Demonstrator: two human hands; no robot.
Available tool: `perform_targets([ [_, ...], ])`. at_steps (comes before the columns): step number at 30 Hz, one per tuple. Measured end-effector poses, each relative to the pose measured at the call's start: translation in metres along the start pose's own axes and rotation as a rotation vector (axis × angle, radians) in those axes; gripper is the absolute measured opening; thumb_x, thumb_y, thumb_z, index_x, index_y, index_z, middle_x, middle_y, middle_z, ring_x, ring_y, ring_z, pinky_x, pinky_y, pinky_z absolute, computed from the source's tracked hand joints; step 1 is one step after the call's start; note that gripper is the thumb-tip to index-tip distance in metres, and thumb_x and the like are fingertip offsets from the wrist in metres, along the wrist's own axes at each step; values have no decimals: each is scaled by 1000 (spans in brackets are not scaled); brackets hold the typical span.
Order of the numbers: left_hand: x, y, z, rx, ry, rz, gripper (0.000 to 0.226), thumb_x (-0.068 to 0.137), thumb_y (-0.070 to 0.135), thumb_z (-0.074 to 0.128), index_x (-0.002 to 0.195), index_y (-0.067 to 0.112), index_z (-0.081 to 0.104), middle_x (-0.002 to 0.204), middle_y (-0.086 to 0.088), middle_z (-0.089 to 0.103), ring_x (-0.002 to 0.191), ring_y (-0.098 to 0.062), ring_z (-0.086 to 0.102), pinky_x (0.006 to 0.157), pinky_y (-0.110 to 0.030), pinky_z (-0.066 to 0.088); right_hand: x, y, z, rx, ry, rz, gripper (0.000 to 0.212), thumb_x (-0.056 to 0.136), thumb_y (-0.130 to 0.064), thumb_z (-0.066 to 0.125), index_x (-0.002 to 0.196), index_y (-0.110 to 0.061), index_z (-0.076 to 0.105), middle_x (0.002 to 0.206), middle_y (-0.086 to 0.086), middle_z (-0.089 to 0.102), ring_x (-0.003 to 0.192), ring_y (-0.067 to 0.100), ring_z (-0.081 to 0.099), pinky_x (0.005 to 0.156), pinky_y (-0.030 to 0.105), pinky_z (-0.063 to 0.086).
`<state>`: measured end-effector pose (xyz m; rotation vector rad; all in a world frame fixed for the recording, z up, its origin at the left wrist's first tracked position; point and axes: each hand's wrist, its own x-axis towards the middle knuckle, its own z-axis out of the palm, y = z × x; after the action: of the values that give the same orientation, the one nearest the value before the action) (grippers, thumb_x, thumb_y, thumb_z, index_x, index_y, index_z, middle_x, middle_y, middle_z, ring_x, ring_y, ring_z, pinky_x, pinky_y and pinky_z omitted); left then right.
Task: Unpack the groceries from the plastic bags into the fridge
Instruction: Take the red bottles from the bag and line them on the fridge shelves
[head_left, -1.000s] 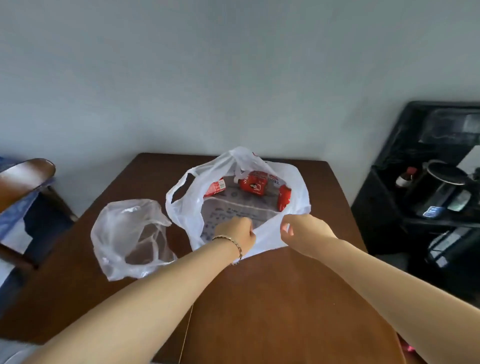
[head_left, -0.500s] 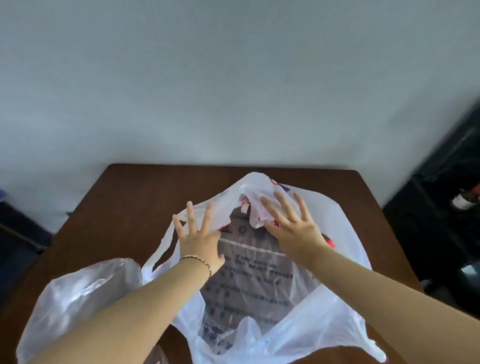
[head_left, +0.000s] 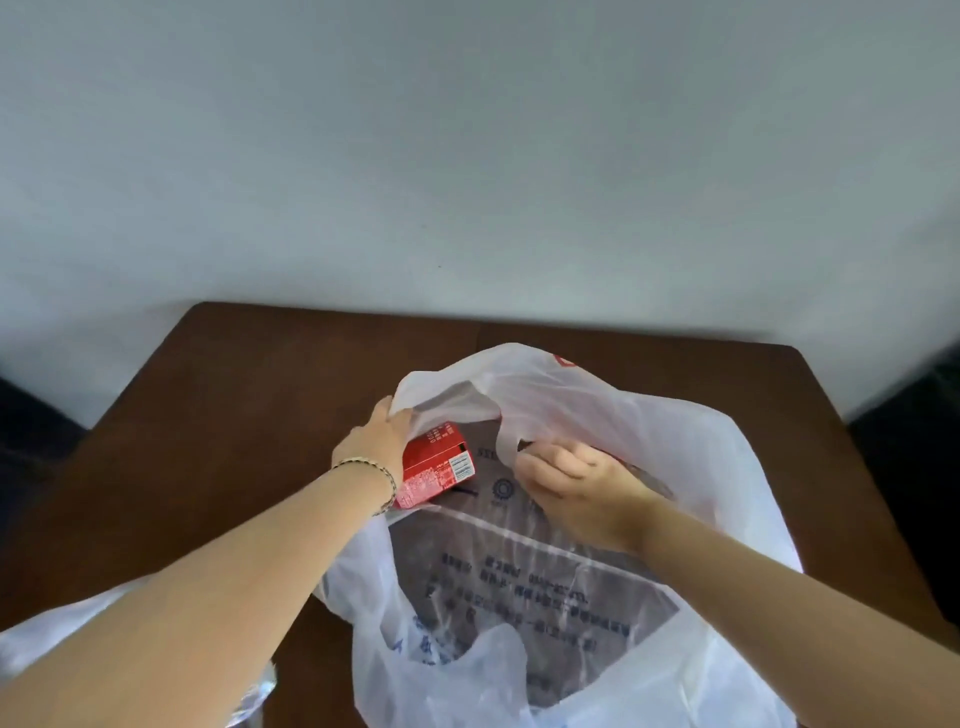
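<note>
Left grip (head_left: 371, 449) holds the far rim of the white bag (head_left: 675, 441), with its fingers tucked under the plastic. Right grip (head_left: 576, 488) is curled round the bag's handle strip, inside the open mouth. A red carton (head_left: 439, 470) lies in the bag, touching the left grip. The bag sits on the brown desk (head_left: 234, 415).

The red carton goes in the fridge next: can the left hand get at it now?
Probably yes. The left hand grips the rim of the white plastic bag right beside the red carton, which lies uncovered in the open mouth.
</note>
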<state>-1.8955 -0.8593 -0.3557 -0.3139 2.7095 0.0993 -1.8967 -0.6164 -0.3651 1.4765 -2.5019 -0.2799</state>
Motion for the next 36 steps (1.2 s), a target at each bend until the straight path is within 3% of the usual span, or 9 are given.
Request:
perform_targets([
  [5, 11, -4, 5, -36, 6, -2, 60, 89, 6, 54, 140, 28, 32, 154, -3, 15, 129, -34, 41, 103, -44, 41, 9, 11, 17, 368, -500, 413, 69, 94, -28, 54, 151, -18, 16, 154, 8, 25, 140, 27, 29, 115, 36, 23],
  [7, 9, -7, 2, 120, 153, 30, 50, 91, 14, 56, 136, 30, 42, 158, -4, 3, 144, -32, 9, 117, -44, 15, 11, 14, 20, 578, -495, 589, 68, 89, -23, 62, 146, -22, 27, 147, 6, 39, 133, 27, 39, 112, 35, 27],
  [9, 6, -15, 6, 254, 484, 262, 34, 79, 13, 71, 111, 21, 64, 155, -9, 16, 142, -32, 11, 117, -42, 4, 11, 12, 18, 619, -504, 678, 80, 79, -25, 71, 145, -28, 26, 141, 6, 44, 126, 30, 46, 105, 37, 37],
  [11, 7, -22, 9, 354, 733, 556, 36, 52, 7, 84, 86, 11, 72, 129, -11, 41, 120, -31, 37, 112, -46, 27, 7, 5, 15, 581, -568, 697, 98, 70, -32, 78, 146, -36, 15, 142, 5, 37, 119, 31, 51, 97, 40, 47],
  [14, 2, -25, 10, 460, 725, 855, 29, 49, 14, 86, 74, 12, 72, 103, -5, 54, 93, -23, 47, 87, -36, 41, -7, -24, 8, 604, -689, 662, 106, 67, -34, 81, 145, -42, 9, 138, 7, 37, 114, 29, 55, 93, 41, 51],
  [19, -13, -20, 14, 290, 142, 319, 72, 82, 64, 52, 136, 19, 37, 135, -4, 46, 123, -21, 46, 104, -34, 37, -19, -81, 0, 671, -632, 729, 81, 73, -55, 70, 138, -36, 26, 134, 2, 44, 121, 26, 48, 101, 44, 44],
  [26, -22, -21, 41, 11, 19, -57, 81, 79, 42, 70, 143, 14, 27, 142, -9, 39, 132, -27, 37, 109, -38, 32, -25, -106, -20, 1036, -319, 900, 73, 72, -40, 77, 134, -36, 39, 125, -8, 47, 113, 16, 50, 95, 26, 43],
  [29, -24, -26, 44, -205, 106, -101, 62, 81, 40, 68, 134, 22, 42, 128, -4, 54, 121, -25, 48, 101, -36, 41, -27, -106, -30, 1214, -103, 1040, 67, 72, -25, 80, 129, -30, 47, 118, -13, 44, 107, 10, 47, 89, 18, 37],
  [36, -70, -3, 13, 167, 234, 178, 37, 87, 46, 53, 113, 21, 58, 115, 0, 62, 109, -21, 54, 98, -33, 38, -48, -113, -39, 1133, -171, 1063, 71, 75, -41, 76, 135, -33, 38, 135, -10, 44, 115, 11, 46, 96, 22, 39],
])
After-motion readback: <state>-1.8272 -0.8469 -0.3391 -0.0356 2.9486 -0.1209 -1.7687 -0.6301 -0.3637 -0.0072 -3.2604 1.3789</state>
